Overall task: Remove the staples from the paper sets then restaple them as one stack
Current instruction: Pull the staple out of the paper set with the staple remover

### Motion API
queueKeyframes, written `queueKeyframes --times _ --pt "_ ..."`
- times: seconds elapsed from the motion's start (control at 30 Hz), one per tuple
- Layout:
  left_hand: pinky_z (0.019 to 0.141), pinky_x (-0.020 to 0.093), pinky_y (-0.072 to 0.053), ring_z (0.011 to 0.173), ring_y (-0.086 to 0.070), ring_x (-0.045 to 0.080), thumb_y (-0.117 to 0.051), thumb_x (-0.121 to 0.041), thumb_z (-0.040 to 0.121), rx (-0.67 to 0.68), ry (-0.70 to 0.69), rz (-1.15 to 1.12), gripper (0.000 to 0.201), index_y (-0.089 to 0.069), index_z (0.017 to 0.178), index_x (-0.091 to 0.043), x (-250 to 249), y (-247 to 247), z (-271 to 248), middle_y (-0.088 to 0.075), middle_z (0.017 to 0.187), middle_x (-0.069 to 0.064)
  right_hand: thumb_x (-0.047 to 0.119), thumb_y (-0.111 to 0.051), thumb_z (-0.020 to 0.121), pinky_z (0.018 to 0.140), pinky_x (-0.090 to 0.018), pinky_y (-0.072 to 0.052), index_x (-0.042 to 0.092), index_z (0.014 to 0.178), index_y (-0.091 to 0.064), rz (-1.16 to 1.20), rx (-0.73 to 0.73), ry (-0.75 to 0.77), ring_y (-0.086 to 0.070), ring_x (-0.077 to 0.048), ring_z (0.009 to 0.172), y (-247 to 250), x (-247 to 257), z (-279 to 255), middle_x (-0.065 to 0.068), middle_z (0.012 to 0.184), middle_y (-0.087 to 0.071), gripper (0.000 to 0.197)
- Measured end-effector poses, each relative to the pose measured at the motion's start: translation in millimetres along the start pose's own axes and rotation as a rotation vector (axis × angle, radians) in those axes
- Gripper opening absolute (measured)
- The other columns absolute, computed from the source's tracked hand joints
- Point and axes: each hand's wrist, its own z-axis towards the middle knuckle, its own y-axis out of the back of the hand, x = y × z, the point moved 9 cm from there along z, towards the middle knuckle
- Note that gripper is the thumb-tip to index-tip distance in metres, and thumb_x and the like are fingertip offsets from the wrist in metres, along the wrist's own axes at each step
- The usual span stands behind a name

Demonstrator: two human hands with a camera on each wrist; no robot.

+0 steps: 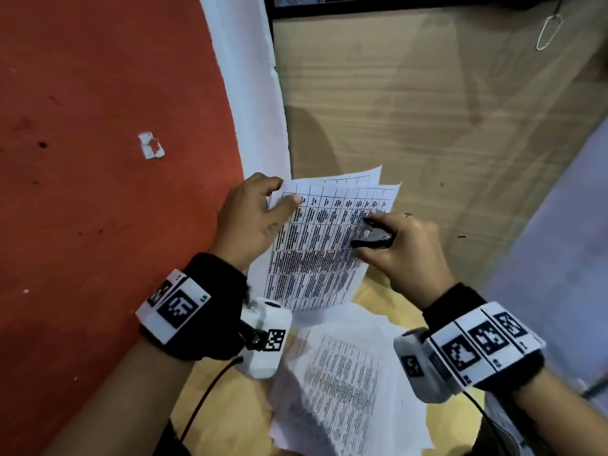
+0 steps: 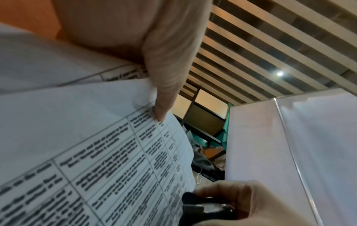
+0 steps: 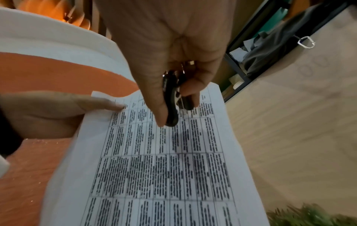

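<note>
A set of printed table sheets (image 1: pixel 324 245) (image 2: pixel 108 160) (image 3: pixel 164 168) is held up off the desk. My left hand (image 1: pixel 253 215) (image 3: pixel 58 110) pinches its top left corner, thumb on the front (image 2: pixel 164 91). My right hand (image 1: pixel 404 248) (image 3: pixel 170 61) grips a black staple remover (image 1: pixel 371 236) (image 2: pixel 208 209) (image 3: pixel 172 97) with metal jaws, held over the upper right part of the top sheet. Whether the jaws touch the paper or a staple cannot be told. A second pile of printed sheets (image 1: pixel 342 383) lies loose on the desk below my wrists.
A wooden desk (image 1: pixel 427 110) runs ahead. A red floor (image 1: pixel 98 192) with a paper scrap (image 1: pixel 151 145) lies to the left, past a white sheet (image 1: pixel 253 93). A metal clip (image 1: pixel 548 28) (image 3: pixel 306 42) sits at the far right. A white panel (image 1: pixel 566 225) (image 2: pixel 289 152) stands on the right.
</note>
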Motion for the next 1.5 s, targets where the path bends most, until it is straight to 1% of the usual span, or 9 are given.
queueKeyframes --times 0.13,0.23,0.37,0.5,0.67,0.9,1.03,1.33,1.5 --pt "0.088 0.035 -0.046 0.097 -0.061 0.036 -0.06 -0.065 0.06 0.094 0.107 -0.108 0.08 -0.065 0.112 -0.005 17.5 -11.7 6.1 -0.065 0.105 0.023 0.014 -0.082 0.064 0.08 -0.022 -0.038 0.007 0.101 -0.069 0.027 -0.025 0.146 -0.062 -0.027 0.095 6.7 16.7 13.8 -0.011 0.103 -0.067 0.04" --pt "0.09 0.053 -0.049 0.097 -0.063 0.038 -0.065 -0.063 0.062 0.157 0.113 -0.167 0.073 -0.068 0.108 -0.006 19.8 -18.8 7.2 -0.067 0.103 0.021 0.011 -0.084 0.06 0.087 -0.013 -0.032 0.008 0.099 -0.07 0.084 0.083 0.259 -0.051 -0.024 0.115 5.5 34.9 22.2 -0.017 0.124 -0.054 0.042" --pt "0.074 0.037 -0.047 0.083 -0.062 0.02 -0.072 -0.054 0.064 0.253 0.092 -0.223 0.043 -0.074 0.089 -0.018 13.7 -23.9 5.7 -0.071 0.091 0.013 0.019 -0.089 0.053 0.087 -0.001 -0.028 0.016 0.096 -0.071 0.078 0.359 0.302 -0.045 -0.011 0.118 -10.6 42.5 35.1 -0.008 0.134 -0.046 0.046" --pt "0.072 0.031 -0.047 0.075 -0.064 0.014 -0.074 -0.049 0.063 0.252 0.072 -0.153 0.028 -0.072 0.077 -0.025 13.4 -17.8 6.5 -0.069 0.076 -0.006 0.022 -0.09 0.052 0.077 -0.018 -0.043 0.017 0.095 -0.073 0.106 0.448 0.277 -0.055 -0.012 0.085 -16.0 44.7 39.8 0.014 0.088 -0.054 0.046" --pt "0.085 0.043 -0.038 0.092 -0.053 0.022 -0.072 -0.059 0.066 0.075 -0.157 0.508 0.034 -0.073 0.084 -0.031 -23.4 -1.0 7.7 -0.059 0.075 -0.013 0.023 -0.089 0.052 0.081 -0.038 -0.05 0.014 0.095 -0.073 0.133 0.454 0.293 -0.059 -0.016 0.085 -9.3 57.7 33.9 0.011 0.085 -0.056 0.046" --pt "0.088 0.037 -0.022 0.11 -0.053 0.019 -0.071 -0.047 0.076 -0.01 -0.21 0.667 0.04 -0.063 0.114 -0.041 -64.6 16.2 0.9 -0.064 0.091 -0.011 0.02 -0.088 0.054 0.079 -0.026 -0.044 0.017 0.098 -0.073 0.042 0.476 0.334 -0.058 -0.016 0.086 6.8 67.8 27.8 0.005 0.092 -0.057 0.047" --pt "0.088 0.037 -0.027 0.099 -0.059 0.021 -0.067 -0.041 0.081 0.082 -0.281 0.741 0.02 -0.067 0.101 -0.036 -81.2 2.4 -0.8 -0.063 0.078 -0.006 0.024 -0.087 0.055 0.078 -0.028 -0.043 0.02 0.099 -0.073 0.035 0.483 0.396 -0.056 -0.013 0.085 11.7 79.9 23.6 0.0 0.095 -0.06 0.047" --pt "0.058 0.041 -0.044 0.061 -0.054 0.028 -0.058 -0.053 0.07 0.346 -0.165 0.234 0.032 -0.063 0.071 -0.021 -53.2 -7.9 2.7 -0.056 0.056 0.004 0.027 -0.076 0.058 0.084 -0.015 -0.039 0.01 0.098 -0.07 0.078 0.305 0.491 -0.051 -0.011 0.099 34.3 86.7 10.0 -0.013 0.116 -0.055 0.044" --pt "0.055 0.029 -0.033 0.055 -0.046 0.014 -0.065 -0.036 0.068 0.35 -0.128 0.109 0.032 -0.067 0.069 -0.004 -56.0 -3.5 1.3 -0.057 0.059 0.017 0.024 -0.074 0.064 0.074 -0.04 -0.049 0.004 0.103 -0.064 -0.067 -0.11 0.554 -0.06 -0.03 0.094 54.6 89.8 -9.1 -0.013 0.116 -0.059 0.044"
